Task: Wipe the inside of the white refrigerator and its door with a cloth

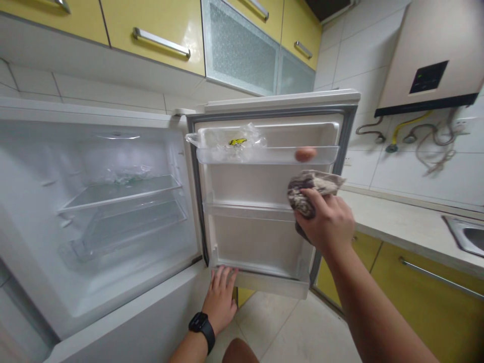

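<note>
Head view: the right hand's [328, 219] fingers are closed around a crumpled, patterned cloth [315, 184], the thumb and index finger nearest the fridge door [245, 186]. The cloth is in front of the door's right part, below the top bin [276, 155] and beside the right end of the middle bin [247, 210]; whether it touches the door, I cannot tell. The left hand's [220, 297] fingers, straight and slightly spread, rest on the near left edge of the bottom bin [272, 283]. A dark watch [202, 325] circles that wrist.

In the top bin, a brown egg [305, 154] sits to the right, just above the cloth, and a clear bag [251, 141] with a yellow-green mark lies to the left. Left of the open door is the fridge [143, 272], with another clear bag [132, 174] on its upper glass shelf [113, 194]. Farther right are a pale counter [401, 219], a sink [469, 234] and a wall heater [434, 45]; yellow cabinets [151, 25] hang above.
</note>
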A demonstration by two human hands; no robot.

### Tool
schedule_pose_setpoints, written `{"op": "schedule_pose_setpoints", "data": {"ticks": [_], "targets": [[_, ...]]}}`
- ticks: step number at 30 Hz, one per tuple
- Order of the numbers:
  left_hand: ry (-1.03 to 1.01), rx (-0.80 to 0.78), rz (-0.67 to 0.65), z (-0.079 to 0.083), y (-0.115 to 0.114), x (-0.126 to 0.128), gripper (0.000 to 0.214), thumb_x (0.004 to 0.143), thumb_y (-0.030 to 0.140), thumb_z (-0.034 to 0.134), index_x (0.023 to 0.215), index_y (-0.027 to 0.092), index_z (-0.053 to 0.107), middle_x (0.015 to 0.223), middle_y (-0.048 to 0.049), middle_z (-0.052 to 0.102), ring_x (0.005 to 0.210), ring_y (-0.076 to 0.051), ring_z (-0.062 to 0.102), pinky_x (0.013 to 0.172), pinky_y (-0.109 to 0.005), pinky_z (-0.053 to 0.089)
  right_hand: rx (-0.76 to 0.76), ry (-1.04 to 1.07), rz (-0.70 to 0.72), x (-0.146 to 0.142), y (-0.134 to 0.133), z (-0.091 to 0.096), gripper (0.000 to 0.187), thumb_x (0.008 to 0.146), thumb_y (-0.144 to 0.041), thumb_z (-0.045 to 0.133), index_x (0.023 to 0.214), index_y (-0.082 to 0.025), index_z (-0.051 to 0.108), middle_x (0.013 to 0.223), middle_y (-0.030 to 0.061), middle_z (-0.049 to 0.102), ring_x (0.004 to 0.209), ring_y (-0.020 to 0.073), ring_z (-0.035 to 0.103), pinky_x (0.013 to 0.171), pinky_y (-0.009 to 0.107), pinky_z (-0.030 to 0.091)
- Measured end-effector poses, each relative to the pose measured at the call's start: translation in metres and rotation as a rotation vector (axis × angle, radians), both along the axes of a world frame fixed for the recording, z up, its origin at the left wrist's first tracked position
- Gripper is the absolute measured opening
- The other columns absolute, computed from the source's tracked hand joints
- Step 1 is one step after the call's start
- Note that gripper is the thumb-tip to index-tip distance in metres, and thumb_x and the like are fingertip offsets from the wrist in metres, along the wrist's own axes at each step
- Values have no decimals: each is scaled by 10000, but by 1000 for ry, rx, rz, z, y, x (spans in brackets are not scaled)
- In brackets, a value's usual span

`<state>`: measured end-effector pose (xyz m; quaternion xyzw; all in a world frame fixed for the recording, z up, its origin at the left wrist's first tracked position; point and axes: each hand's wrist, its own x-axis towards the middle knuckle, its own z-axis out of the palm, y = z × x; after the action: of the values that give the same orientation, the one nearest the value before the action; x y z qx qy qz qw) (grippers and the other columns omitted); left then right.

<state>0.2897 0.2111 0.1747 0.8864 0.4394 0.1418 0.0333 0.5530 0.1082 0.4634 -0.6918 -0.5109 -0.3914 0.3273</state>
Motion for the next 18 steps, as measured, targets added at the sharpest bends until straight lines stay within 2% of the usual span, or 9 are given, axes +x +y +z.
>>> {"op": "schedule_pose_setpoints", "data": {"ticks": [3,6,9,11,14,16,18], "targets": [[14,-9,-7,0,1,2,944,741,88,507,1646,254,298,1697,-85,357,1620,-340,155,1327,-621,70,-169,-162,175,-53,28,5,478,881,-460,608,1332,-301,624,1094,120,690,1028,303,561,868,400,386],[11,-25,-5,0,2,3,973,719,78,512,1650,244,287,1690,-82,368,1618,-334,162,1329,-623,82,-294,-238,313,-110,62,7,529,868,-487,633,1370,-333,572,1199,125,669,1075,317,541,854,404,380],[0,-27,-4,2,2,1,988,698,71,515,1645,255,302,1691,-58,362,1610,-319,187,1339,-594,104,-341,-268,411,-158,92,14,447,918,-456,557,1347,-328,547,1244,115,651,1090,314,548,832,406,398],[-6,-22,-2,4,2,-2,987,694,61,507,1640,268,315,1690,-41,362,1607,-303,196,1347,-570,107,-355,-289,466,-178,106,18,385,963,-412,471,1329,-319,543,1238,107,649,1089,310,558,816,405,407],[6,-30,0,6,2,-6,984,694,54,502,1637,272,324,1689,-32,360,1606,-290,201,1351,-548,109,-370,-301,498,-183,112,24,354,973,-387,449,1306,-313,545,1251,101,650,1102,309,561,795,393,407],[15,-29,-8,7,2,-9,973,704,54,501,1637,260,323,1687,-41,362,1605,-289,201,1351,-544,108,-374,-314,487,-170,105,26,327,954,-382,493,1262,-300,566,1260,95,656,1107,305,558,795,390,399],[16,-21,-23,8,2,-11,964,713,49,494,1638,256,320,1684,-47,370,1605,-286,198,1349,-547,100,-372,-318,444,-144,89,27,314,929,-385,546,1226,-292,590,1262,87,668,1097,296,557,798,390,386]]}}
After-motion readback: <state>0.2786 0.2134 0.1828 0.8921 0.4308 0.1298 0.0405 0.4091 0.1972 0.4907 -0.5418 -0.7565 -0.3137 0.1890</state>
